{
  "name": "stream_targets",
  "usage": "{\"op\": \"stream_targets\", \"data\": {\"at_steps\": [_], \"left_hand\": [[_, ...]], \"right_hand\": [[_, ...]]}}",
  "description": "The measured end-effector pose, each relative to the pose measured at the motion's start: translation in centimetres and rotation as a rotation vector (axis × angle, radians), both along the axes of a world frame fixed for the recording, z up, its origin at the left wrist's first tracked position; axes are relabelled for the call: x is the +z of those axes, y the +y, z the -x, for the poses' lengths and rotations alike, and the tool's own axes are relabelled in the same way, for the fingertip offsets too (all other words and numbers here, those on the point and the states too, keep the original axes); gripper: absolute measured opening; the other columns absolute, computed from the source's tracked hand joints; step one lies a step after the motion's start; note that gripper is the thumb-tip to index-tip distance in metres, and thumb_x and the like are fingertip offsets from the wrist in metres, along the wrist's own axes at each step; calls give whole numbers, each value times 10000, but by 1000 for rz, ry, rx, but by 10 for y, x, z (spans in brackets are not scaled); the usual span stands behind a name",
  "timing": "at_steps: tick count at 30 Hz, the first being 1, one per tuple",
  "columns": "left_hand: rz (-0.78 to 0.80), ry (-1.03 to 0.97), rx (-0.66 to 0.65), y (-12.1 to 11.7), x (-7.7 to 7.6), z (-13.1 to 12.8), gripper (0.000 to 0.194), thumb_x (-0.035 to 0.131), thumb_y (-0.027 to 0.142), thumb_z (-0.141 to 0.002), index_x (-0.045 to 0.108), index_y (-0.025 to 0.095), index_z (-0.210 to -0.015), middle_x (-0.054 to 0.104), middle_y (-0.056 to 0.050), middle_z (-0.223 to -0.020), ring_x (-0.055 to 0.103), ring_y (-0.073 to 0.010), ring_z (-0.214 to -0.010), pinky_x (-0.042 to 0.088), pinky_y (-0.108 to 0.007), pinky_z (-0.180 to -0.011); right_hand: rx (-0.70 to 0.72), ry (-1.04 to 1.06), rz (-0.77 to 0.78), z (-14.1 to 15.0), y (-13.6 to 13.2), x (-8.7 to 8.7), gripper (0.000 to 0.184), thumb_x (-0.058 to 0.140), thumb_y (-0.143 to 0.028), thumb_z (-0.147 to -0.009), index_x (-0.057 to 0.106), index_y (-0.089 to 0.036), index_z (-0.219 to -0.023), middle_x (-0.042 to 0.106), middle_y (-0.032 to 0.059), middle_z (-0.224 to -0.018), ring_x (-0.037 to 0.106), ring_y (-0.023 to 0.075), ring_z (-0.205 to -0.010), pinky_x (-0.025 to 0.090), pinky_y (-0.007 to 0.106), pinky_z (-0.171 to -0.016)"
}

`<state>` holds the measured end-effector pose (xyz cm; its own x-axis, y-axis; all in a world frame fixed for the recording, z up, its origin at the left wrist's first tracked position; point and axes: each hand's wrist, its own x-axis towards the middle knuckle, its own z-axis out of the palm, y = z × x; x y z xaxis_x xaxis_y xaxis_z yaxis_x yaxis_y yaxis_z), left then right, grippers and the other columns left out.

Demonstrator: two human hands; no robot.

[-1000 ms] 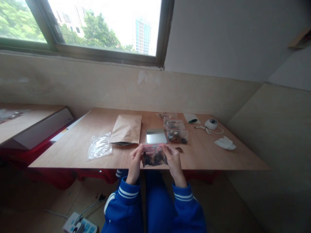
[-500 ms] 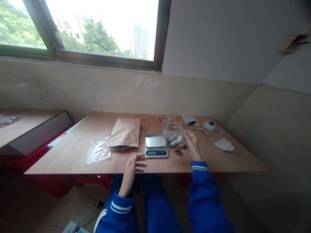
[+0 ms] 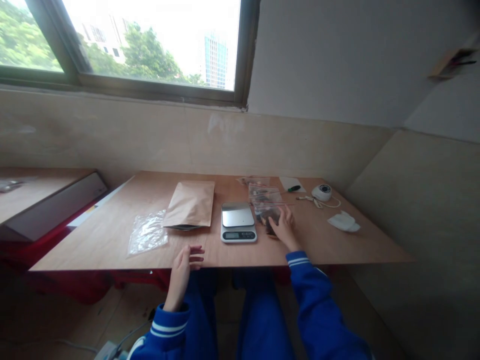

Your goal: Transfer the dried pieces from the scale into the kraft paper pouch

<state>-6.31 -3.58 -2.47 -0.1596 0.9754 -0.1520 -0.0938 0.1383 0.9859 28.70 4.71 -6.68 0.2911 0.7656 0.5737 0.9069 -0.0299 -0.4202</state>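
My right hand is curled over a clear zip bag of dark pieces, its thumb and fingers gripping the bag's right part. A small brown piece shows at the bag's lower edge. Just left of that bag stands a white kitchen scale with a bare steel plate. Over the table's front edge hovers my left hand, fingers stretched out and holding nothing. Beyond it lie a brown kraft pouch, its dark mouth facing me, and a crinkled clear plastic bag.
Behind the held bag lie more zip bags. At the back right are a white paper, a green-handled tool and a white dome camera with its cable. A crumpled white tissue rests on the right.
My right hand has shifted from the zip bag's upper right edge down over its contents, and the bag sits slightly lower. My left hand has drawn back leftward, away from the scale.
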Motion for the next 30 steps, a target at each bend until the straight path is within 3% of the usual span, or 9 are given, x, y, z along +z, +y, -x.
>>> {"op": "stream_targets", "data": {"at_steps": [5, 8, 11, 13, 15, 18, 22, 26, 30], "left_hand": [[-119, 237, 58, 6, -4, 6, 499, 379, 564, -841, 641, 149, -931, 674, -119, -957, 639, -235, -819, 511, -347, -651], [-241, 446, 118, 12, -9, 17, 372, 367, 431, -876, 599, 170, -1004, 641, -113, -1036, 612, -250, -936, 504, -415, -801], [-400, 682, 128, 23, -15, 30, 303, 390, 274, -859, 564, 173, -1085, 598, -119, -1097, 563, -266, -1045, 450, -467, -937], [-495, 843, 137, 37, -16, 39, 337, 393, 210, -843, 555, 167, -1136, 584, -132, -1124, 530, -282, -1112, 413, -486, -989], [-561, 975, 135, 55, -14, 48, 387, 414, 173, -824, 545, 159, -1187, 565, -153, -1202, 512, -296, -1166, 400, -487, -1009], [-577, 1107, 19, 84, -6, 63, 411, 484, 173, -791, 570, 171, -1193, 540, -149, -1313, 502, -308, -1219, 409, -459, -1012], [-447, 1164, -153, 106, 8, 77, 317, 458, 241, -854, 639, 266, -1112, 644, -40, -1233, 638, -232, -1048, 495, -320, -865], [-365, 1228, -128, 107, 28, 77, 293, 462, 348, -889, 679, 314, -1083, 718, -2, -1093, 686, -221, -913, 488, -273, -729], [-362, 1247, -71, 102, 60, 68, 276, 514, 401, -874, 706, 326, -1057, 755, -3, -941, 696, -219, -842, 451, -257, -652]], "right_hand": [[-30, 7, -39, 7, 10, 4, 441, 488, -399, -835, 476, -125, -1181, 387, 228, -1337, 411, 352, -1218, 371, 538, -944], [-12, -4, -83, 10, -5, 13, 237, 480, -310, -842, 569, -160, -1002, 517, 166, -1183, 492, 316, -1108, 385, 514, -929], [248, -12, 35, 14, -30, 11, 139, 461, -211, -828, 599, -192, -836, 605, 93, -930, 566, 253, -912, 449, 430, -850], [408, -13, 107, 15, -45, 3, 148, 490, -199, -808, 625, -196, -868, 625, 87, -896, 578, 246, -877, 477, 403, -817], [451, -1, 127, 12, -54, -6, 186, 515, -203, -798, 649, -195, -927, 641, 97, -930, 590, 254, -889, 492, 410, -811], [463, 70, 140, 9, -58, -9, 219, 479, -197, -834, 669, -191, -943, 662, 96, -940, 620, 246, -887, 507, 412, -811], [545, 197, 129, 25, -46, 18, 233, 476, -200, -860, 672, -198, -985, 681, 87, -986, 642, 220, -920, 519, 370, -826], [607, 240, 51, 63, -10, 48, 212, 490, -173, -845, 673, -198, -949, 682, 78, -975, 639, 210, -940, 511, 357, -852], [609, 232, 95, 86, 29, 49, 193, 506, -122, -797, 666, -163, -898, 690, 88, -919, 655, 210, -859, 528, 375, -812]]}}
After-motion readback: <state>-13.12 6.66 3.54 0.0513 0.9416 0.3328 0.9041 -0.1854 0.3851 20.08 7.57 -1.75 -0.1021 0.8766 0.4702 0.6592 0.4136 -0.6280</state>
